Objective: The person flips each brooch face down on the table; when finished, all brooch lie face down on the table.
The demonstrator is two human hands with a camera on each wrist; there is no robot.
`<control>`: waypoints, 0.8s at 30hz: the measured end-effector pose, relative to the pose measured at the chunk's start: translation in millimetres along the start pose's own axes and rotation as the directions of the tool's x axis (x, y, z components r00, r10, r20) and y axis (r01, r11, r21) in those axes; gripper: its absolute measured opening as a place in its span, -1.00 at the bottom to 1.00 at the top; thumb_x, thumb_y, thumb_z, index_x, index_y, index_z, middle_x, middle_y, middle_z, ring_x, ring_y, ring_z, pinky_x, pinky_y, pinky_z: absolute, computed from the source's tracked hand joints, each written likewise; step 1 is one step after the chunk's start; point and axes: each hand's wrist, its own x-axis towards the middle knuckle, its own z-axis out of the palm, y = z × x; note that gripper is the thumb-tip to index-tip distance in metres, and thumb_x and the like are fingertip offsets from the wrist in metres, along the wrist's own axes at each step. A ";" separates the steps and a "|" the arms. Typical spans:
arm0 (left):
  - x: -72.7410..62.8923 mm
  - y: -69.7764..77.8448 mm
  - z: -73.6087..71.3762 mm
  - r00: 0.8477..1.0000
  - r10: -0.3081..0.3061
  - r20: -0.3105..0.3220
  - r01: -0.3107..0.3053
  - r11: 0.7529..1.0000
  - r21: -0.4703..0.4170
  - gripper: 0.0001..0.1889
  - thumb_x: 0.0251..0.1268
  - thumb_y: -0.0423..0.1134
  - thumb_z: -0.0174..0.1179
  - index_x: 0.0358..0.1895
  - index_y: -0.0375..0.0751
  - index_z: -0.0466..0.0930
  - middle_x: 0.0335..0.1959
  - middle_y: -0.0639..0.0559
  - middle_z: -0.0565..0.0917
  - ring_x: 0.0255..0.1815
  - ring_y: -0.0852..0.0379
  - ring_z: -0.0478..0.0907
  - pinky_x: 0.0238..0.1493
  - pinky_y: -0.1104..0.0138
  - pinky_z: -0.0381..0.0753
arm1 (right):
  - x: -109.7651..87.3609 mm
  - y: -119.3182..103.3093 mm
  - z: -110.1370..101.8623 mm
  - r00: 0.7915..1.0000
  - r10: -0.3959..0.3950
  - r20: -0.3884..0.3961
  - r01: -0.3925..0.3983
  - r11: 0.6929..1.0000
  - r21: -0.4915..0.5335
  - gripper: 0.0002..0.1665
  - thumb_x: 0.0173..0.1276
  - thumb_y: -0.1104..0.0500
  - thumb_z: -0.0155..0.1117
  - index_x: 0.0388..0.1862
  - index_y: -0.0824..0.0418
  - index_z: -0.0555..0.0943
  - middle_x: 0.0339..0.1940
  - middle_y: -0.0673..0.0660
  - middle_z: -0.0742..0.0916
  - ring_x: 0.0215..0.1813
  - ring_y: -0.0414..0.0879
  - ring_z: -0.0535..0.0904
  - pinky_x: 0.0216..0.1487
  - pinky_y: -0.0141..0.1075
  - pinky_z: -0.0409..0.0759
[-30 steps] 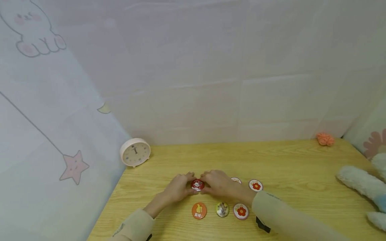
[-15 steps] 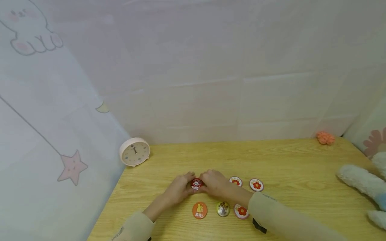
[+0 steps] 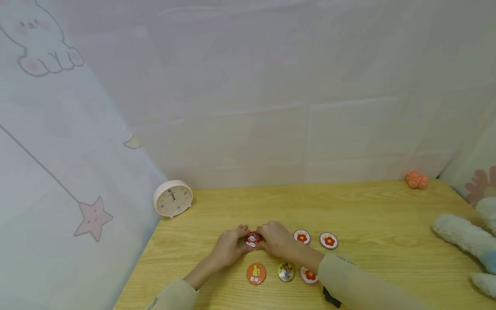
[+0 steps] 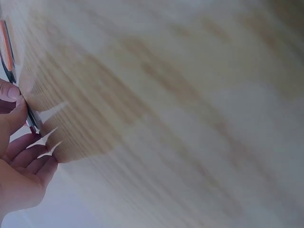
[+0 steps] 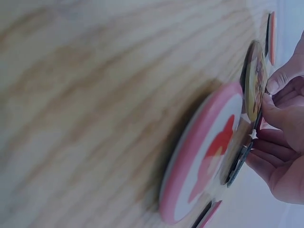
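Note:
In the head view a round red pin badge [image 3: 253, 239] with a white cartoon figure is pinched between both hands. My left hand [image 3: 226, 248] holds its left edge with thumb and fingers. From the other side my right hand [image 3: 278, 239] grips the right edge. The left wrist view shows the badge edge-on as a thin dark line between the fingertips. Nearest below the hands lie an orange thumbs-up badge [image 3: 256, 274] and a yellow-rimmed badge [image 3: 286, 272]. A flower badge [image 3: 302, 237] sits just beyond the right wrist.
Another flower badge [image 3: 328, 240] lies farther right, and a third flower badge [image 3: 308, 274] is partly covered by the right sleeve. A pink clock [image 3: 173, 198] stands at the back left of the wooden table [image 3: 372, 215]. White plush limbs [image 3: 463, 234] reach in from the right.
My right hand and forearm have shifted slightly left, uncovering the flower badge behind the wrist. Both hands keep hold of the red badge.

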 end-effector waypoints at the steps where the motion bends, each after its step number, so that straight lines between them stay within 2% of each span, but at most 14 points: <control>1: 0.5 -0.2 -0.3 1.000 0.001 -0.004 -0.001 1.000 -0.003 -0.48 0.17 -0.21 0.40 0.12 -0.50 0.56 0.21 -0.38 0.48 0.25 -0.28 0.43 0.23 -0.09 0.40 | 0.4 -0.2 -0.1 1.000 0.005 -0.007 -0.005 1.000 0.000 -0.67 0.16 -0.01 0.50 -0.21 0.18 0.72 -0.39 -0.05 0.74 -0.37 -0.26 0.57 -0.34 -0.37 0.55; 8: -1.2 1.5 0.5 1.000 0.008 -0.025 -0.007 1.000 0.008 -0.50 0.20 -0.22 0.37 0.13 -0.48 0.56 0.20 -0.37 0.50 0.22 -0.24 0.47 0.19 -0.01 0.46 | 0.8 -2.6 1.9 0.998 0.055 -0.035 -0.054 0.998 0.032 -0.70 0.10 0.04 0.54 -0.25 0.18 0.73 -0.42 -0.04 0.73 -0.42 -0.28 0.54 -0.41 -0.42 0.50; 12: -7.0 3.2 1.9 0.999 0.010 -0.042 -0.008 0.999 0.053 -0.52 0.21 -0.23 0.36 0.13 -0.45 0.57 0.18 -0.36 0.51 0.19 -0.24 0.50 0.17 -0.01 0.49 | 0.9 -5.1 5.7 0.998 0.047 -0.036 -0.047 0.999 0.015 -0.71 0.08 0.02 0.55 -0.30 0.16 0.72 -0.45 -0.05 0.72 -0.43 -0.27 0.54 -0.42 -0.40 0.50; 16: -9.8 2.7 3.7 0.998 0.012 -0.058 -0.007 0.997 0.083 -0.50 0.22 -0.20 0.35 0.14 -0.46 0.56 0.19 -0.34 0.51 0.18 -0.22 0.51 0.15 0.00 0.51 | 1.6 -5.8 7.2 0.998 0.039 -0.039 -0.039 0.999 0.001 -0.70 0.09 0.03 0.54 -0.27 0.17 0.73 -0.42 -0.03 0.73 -0.40 -0.27 0.56 -0.40 -0.40 0.51; 24: -8.5 4.4 3.9 0.997 0.054 -0.058 -0.049 0.995 0.082 -0.51 0.30 -0.18 0.27 0.17 -0.49 0.53 0.19 -0.35 0.50 0.18 -0.22 0.51 0.11 -0.03 0.53 | 0.5 -0.9 -0.7 1.000 0.016 -0.022 -0.015 0.999 0.046 -0.76 0.17 0.06 0.49 -0.29 0.19 0.73 -0.46 -0.05 0.71 -0.44 -0.30 0.49 -0.44 -0.44 0.46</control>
